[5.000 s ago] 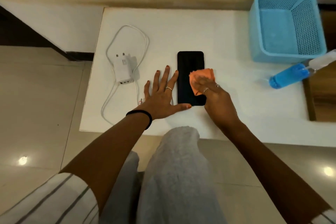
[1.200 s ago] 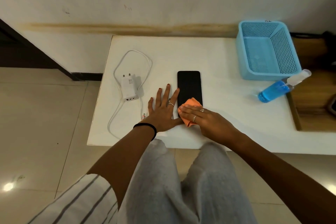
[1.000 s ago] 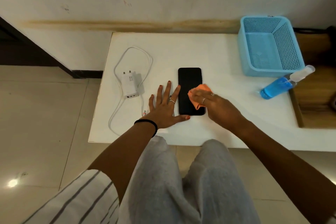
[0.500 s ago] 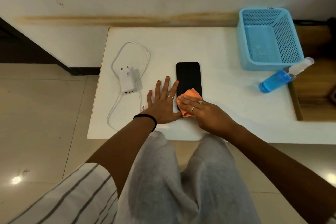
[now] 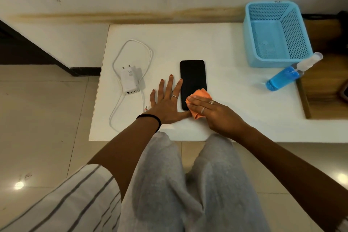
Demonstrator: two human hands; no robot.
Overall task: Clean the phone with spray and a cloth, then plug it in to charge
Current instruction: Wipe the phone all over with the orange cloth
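Phone (image 5: pixel 192 79) flat, screen up, mid-table (image 5: pixel 226 43). Right hand (image 5: pixel 216 113) presses orange cloth (image 5: pixel 198 100) on its near end w/ fingers straight. Left hand (image 5: pixel 166 104) flat, fingers spread, at phone's 9 o'clock, thumb prob. touching near edge. Charger (image 5: pixel 130 82) w/ cable further at 9; spray bottle (image 5: pixel 290 75) at 3, basket (image 5: pixel 275 34) at 2.

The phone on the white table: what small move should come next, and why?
Probably slide the orange cloth up the phone. The right hand presses it on the near end only, the far glass lies bare, and the left hand lies flat beside the phone.
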